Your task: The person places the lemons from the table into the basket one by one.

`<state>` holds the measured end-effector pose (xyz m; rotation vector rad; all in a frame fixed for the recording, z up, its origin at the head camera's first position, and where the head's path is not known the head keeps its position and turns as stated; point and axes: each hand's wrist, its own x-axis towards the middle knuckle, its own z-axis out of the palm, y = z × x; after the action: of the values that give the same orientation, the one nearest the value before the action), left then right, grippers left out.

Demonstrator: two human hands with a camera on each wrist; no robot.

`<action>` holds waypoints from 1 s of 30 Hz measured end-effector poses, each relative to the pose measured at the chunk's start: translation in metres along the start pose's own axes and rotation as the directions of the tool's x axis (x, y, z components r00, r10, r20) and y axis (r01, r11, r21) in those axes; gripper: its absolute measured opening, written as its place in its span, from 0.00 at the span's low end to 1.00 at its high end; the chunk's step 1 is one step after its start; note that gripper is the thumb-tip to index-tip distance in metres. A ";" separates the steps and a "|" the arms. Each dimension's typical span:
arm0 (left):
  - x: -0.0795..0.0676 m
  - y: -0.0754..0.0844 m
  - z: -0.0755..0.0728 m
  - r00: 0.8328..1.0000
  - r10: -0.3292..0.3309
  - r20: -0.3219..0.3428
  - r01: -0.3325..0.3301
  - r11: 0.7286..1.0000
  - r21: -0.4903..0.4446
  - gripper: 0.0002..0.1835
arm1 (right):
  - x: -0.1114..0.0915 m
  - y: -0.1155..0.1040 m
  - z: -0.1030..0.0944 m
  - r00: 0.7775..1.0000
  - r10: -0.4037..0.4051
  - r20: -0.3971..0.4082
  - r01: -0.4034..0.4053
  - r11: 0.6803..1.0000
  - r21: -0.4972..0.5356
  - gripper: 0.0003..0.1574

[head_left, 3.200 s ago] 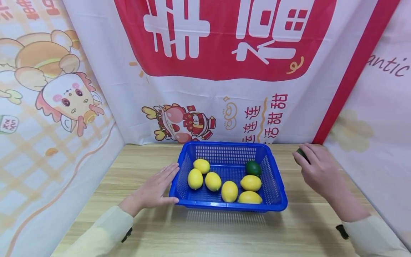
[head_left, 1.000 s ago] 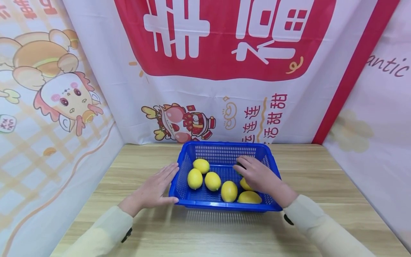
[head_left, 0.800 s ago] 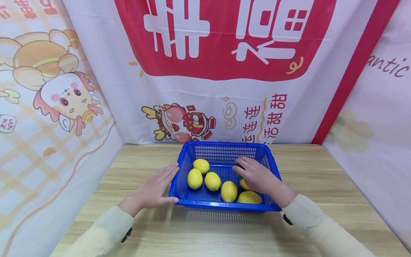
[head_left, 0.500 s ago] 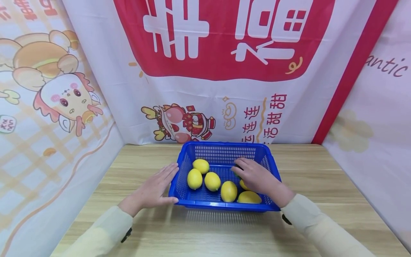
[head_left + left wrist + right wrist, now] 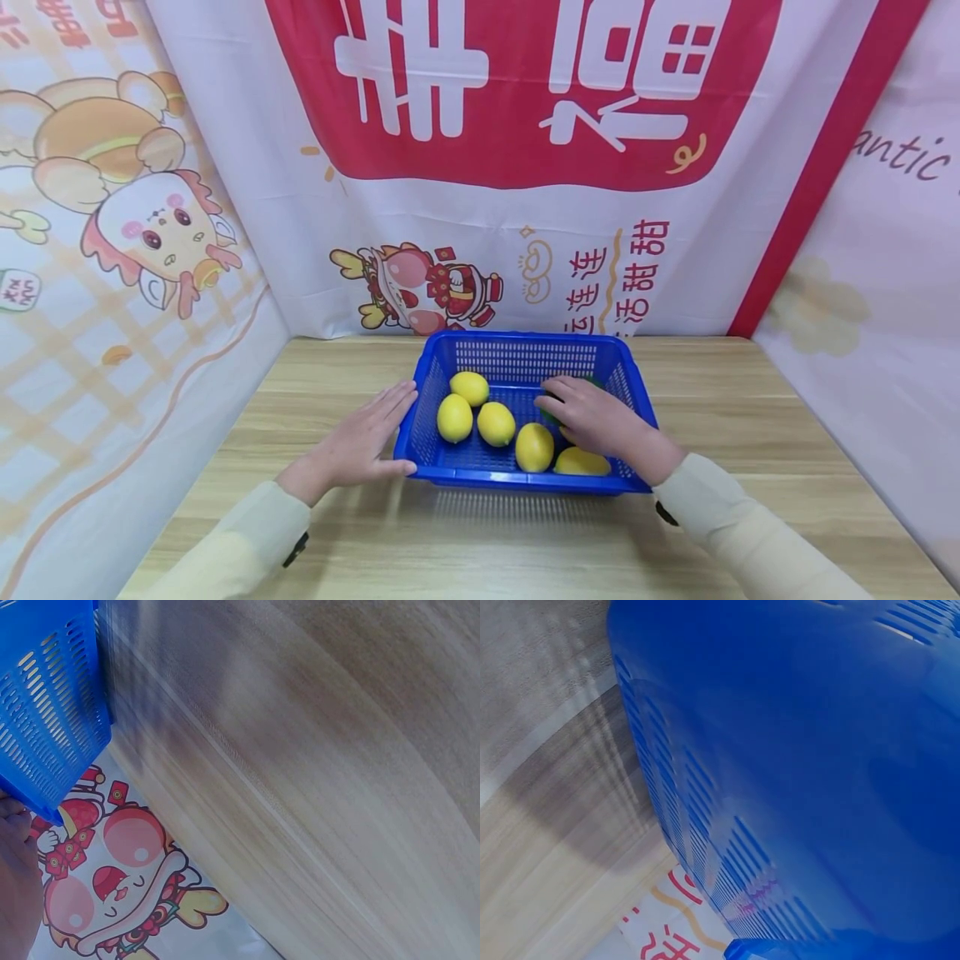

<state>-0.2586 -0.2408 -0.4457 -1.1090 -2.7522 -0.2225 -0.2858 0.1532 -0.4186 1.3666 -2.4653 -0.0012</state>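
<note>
A blue plastic basket [image 5: 525, 482] with perforated walls stands on the table. Several yellow lemons [image 5: 535, 447] lie inside, mostly at its left and front. My left hand [image 5: 358, 437] rests against the basket's left rim, fingers extended and thumb at the front corner. Inside the right half, my right hand [image 5: 592, 417] curls its fingers over a dark green lime [image 5: 551, 414], mostly hidden beneath them. Behind that hand shows a sliver of another lime [image 5: 596, 382]. The right wrist view shows only the basket wall [image 5: 742, 750] close up, without the fingers.
The wood-grain table [image 5: 360, 542] extends on both sides and in front of the basket. Printed cloth [image 5: 300, 250] hangs behind it, close to the basket's back rim, and more printed cloth covers the left and right sides.
My right hand, earlier right of the basket with a lime, has come into the basket and shifted slightly left and nearer. More green shows around it now. My left hand has stayed put.
</note>
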 end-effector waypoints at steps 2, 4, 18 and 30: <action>0.000 0.000 0.000 1.000 -0.003 0.003 0.003 1.000 -0.001 0.55 | 0.000 0.000 0.000 1.000 0.003 -0.017 -0.003 1.000 0.004 0.29; 0.000 0.001 0.000 1.000 -0.008 0.006 0.008 1.000 -0.003 0.55 | -0.001 0.001 -0.001 0.999 0.007 -0.036 -0.006 1.000 0.005 0.28; 0.000 -0.001 0.001 1.000 -0.006 0.006 0.006 1.000 -0.004 0.55 | -0.011 0.002 -0.006 0.998 0.064 -0.021 -0.063 0.997 0.038 0.30; 0.003 0.001 -0.006 0.999 -0.014 0.032 0.015 1.000 -0.011 0.55 | -0.020 0.004 -0.009 0.996 0.092 -0.020 -0.091 0.995 0.040 0.31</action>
<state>-0.2591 -0.2393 -0.4392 -1.1052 -2.7908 -0.2249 -0.2765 0.1729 -0.4146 1.2608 -2.5200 0.0827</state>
